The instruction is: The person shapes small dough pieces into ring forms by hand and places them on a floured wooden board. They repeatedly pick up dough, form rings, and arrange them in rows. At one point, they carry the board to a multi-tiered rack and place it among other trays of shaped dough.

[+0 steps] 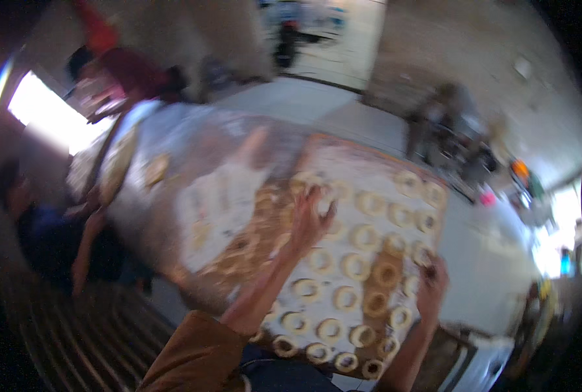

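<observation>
A wide board (343, 150) dusted with white carries several rows of pale dough rings (356, 268). My left hand (310, 215) is over the upper left part of these rings, fingers apart and bent around a pale ring; I cannot make out any grip on it. My right hand (433, 281) is at the board's right edge, beside a ring, with fingers curled; what they hold is too blurred to make out.
A floured sheet-covered table (225, 130) with dough pieces (118, 157) adjoins on the left. Two other people (131, 72) (52, 242) work at its far end. Pots and other objects (454, 150) stand along the right wall; slatted wood (82, 333) lies lower left.
</observation>
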The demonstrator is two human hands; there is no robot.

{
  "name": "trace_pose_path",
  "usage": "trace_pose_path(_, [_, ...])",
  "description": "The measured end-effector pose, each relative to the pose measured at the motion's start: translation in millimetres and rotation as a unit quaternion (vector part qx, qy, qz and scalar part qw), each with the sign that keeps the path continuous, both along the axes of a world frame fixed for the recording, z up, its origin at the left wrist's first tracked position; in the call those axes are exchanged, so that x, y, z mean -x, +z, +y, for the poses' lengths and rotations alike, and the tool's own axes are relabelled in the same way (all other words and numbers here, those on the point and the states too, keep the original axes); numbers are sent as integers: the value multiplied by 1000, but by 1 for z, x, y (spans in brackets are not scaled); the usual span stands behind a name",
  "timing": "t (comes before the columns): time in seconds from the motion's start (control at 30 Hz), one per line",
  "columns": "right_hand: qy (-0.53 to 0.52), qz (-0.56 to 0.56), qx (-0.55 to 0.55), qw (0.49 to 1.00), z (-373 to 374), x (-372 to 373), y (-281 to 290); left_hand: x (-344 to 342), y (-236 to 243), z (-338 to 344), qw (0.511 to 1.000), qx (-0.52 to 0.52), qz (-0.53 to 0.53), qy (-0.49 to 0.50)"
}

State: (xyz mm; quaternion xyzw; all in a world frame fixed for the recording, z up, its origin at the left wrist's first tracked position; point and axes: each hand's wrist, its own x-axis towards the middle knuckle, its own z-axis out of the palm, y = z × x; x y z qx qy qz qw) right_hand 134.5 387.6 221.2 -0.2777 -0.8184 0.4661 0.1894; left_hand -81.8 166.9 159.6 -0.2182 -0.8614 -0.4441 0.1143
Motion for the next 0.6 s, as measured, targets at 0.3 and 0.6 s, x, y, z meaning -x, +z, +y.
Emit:
trace_pose_path(0.3, [19, -28, 14, 999, -98, -75, -22, -4, -64, -327, 911, 265, 113, 294])
trace_pose_path(0.6, [197, -9, 43, 979, -284, 22, 49, 21, -18, -363, 971, 39, -202, 120])
